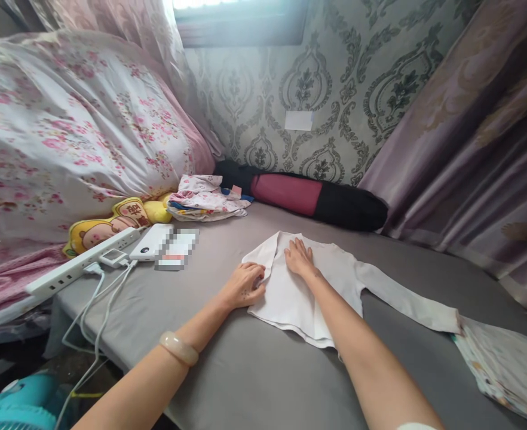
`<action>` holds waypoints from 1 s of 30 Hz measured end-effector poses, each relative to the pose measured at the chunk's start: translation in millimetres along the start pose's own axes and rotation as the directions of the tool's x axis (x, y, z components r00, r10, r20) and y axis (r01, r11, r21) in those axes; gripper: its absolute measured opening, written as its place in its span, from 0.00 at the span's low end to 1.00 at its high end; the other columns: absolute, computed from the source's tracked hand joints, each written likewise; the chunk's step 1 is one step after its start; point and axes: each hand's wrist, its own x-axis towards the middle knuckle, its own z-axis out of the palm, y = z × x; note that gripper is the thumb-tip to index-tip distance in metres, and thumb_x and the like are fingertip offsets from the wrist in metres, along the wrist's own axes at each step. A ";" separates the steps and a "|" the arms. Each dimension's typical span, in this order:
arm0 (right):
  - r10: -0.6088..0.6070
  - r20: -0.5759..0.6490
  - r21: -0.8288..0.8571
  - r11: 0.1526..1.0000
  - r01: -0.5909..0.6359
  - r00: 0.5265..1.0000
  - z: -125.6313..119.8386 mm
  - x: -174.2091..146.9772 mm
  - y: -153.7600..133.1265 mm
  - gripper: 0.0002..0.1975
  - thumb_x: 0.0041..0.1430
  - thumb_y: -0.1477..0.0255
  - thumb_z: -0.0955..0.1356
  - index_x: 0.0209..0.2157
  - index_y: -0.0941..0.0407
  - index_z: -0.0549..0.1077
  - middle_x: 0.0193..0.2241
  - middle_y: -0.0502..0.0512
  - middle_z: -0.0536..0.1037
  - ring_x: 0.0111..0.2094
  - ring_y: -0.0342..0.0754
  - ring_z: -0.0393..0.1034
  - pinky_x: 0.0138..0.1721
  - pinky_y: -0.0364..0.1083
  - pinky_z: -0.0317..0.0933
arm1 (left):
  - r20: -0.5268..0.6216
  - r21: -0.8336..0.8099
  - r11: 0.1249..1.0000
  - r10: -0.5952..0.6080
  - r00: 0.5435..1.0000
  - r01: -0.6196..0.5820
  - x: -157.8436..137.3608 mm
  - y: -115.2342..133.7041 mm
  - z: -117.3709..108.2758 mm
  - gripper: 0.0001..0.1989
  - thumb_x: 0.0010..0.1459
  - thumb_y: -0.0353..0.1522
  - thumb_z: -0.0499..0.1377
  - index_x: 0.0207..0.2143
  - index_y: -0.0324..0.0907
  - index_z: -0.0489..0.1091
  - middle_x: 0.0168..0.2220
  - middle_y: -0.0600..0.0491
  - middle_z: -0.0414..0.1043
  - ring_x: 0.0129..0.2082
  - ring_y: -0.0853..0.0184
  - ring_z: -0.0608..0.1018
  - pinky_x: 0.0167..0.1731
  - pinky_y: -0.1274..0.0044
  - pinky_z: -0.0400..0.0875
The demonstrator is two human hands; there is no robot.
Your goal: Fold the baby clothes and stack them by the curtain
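A small white long-sleeved shirt [335, 275] lies on the grey bed sheet. Its left side is folded inward, while the other sleeve stretches out to the right. My left hand [244, 284], with a pale bangle on the wrist, is at the shirt's left edge. Its fingers and thumb are curled together on the cloth there. Flat on the upper part of the shirt rests my right hand [299, 258], fingers spread and pressing the fabric. The right forearm crosses over the shirt's lower part and hides some of it.
Folded clothes [210, 197] are stacked at the back left, and more folded cloth [505, 364] lies at the right. A black and red bolster [285, 194] lines the wall. Along the left edge are a power strip [84, 263], a white power bank [151, 242] and cables [97, 325].
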 end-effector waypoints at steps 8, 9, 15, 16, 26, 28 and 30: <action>0.003 -0.001 0.070 0.998 -0.003 1.000 12.2 13.3 -25.1 0.28 0.68 0.68 0.49 0.66 0.61 0.52 0.69 0.61 0.46 0.69 0.54 0.36 0.65 0.61 0.33 | -0.029 0.044 0.999 -0.002 1.000 0.003 1.1 -2.2 5.0 0.09 0.49 0.26 0.53 0.35 0.43 0.65 0.41 0.47 0.76 0.47 0.60 0.75 0.46 0.71 0.66; 0.001 -0.017 0.068 0.998 0.000 1.000 13.2 12.4 -24.7 0.28 0.68 0.67 0.49 0.66 0.60 0.52 0.69 0.60 0.46 0.69 0.53 0.36 0.65 0.60 0.32 | -0.044 0.041 0.999 -0.004 0.999 0.006 1.4 -2.6 5.5 0.09 0.51 0.27 0.53 0.36 0.43 0.66 0.40 0.47 0.76 0.46 0.61 0.75 0.45 0.71 0.66; -0.008 -0.066 0.072 0.997 0.012 0.998 15.4 6.3 -22.9 0.29 0.68 0.66 0.49 0.66 0.59 0.53 0.69 0.59 0.48 0.69 0.53 0.37 0.65 0.58 0.32 | -0.119 -0.092 0.965 -0.255 0.960 0.245 15.7 -9.4 -9.4 0.10 0.58 0.32 0.50 0.37 0.42 0.70 0.24 0.55 0.70 0.24 0.69 0.71 0.28 0.78 0.63; -0.008 -0.071 0.073 0.997 0.013 0.997 15.6 5.9 -23.0 0.28 0.68 0.66 0.49 0.66 0.59 0.54 0.69 0.59 0.48 0.69 0.53 0.37 0.65 0.58 0.32 | -0.141 -0.112 0.947 -0.316 0.938 0.302 20.8 -12.8 -15.4 0.11 0.58 0.33 0.50 0.37 0.42 0.70 0.22 0.56 0.69 0.22 0.70 0.69 0.26 0.78 0.62; 0.002 -0.109 0.039 0.999 0.003 0.994 18.7 4.6 -23.9 0.28 0.69 0.65 0.49 0.66 0.57 0.55 0.68 0.57 0.50 0.68 0.52 0.39 0.65 0.56 0.32 | -0.311 0.015 0.868 -0.468 0.827 0.497 86.8 -63.1 -80.3 0.16 0.56 0.32 0.52 0.43 0.41 0.75 0.32 0.50 0.76 0.33 0.64 0.75 0.34 0.77 0.65; 0.010 -0.110 0.055 0.998 -0.004 0.994 17.9 3.7 -24.9 0.28 0.69 0.64 0.49 0.66 0.57 0.55 0.68 0.57 0.50 0.68 0.51 0.39 0.65 0.56 0.32 | -0.306 0.047 0.853 -0.482 0.821 0.519 96.3 -71.7 -87.0 0.17 0.57 0.32 0.51 0.45 0.42 0.74 0.35 0.49 0.77 0.35 0.62 0.76 0.35 0.77 0.65; 0.014 -0.111 0.075 0.997 -0.006 0.994 17.1 3.0 -25.6 0.28 0.69 0.64 0.49 0.66 0.57 0.55 0.68 0.57 0.50 0.68 0.51 0.39 0.65 0.56 0.31 | -0.298 0.082 0.837 -0.498 0.815 0.541 103.6 -81.0 -91.5 0.18 0.57 0.33 0.51 0.47 0.42 0.74 0.37 0.48 0.78 0.38 0.61 0.77 0.37 0.76 0.66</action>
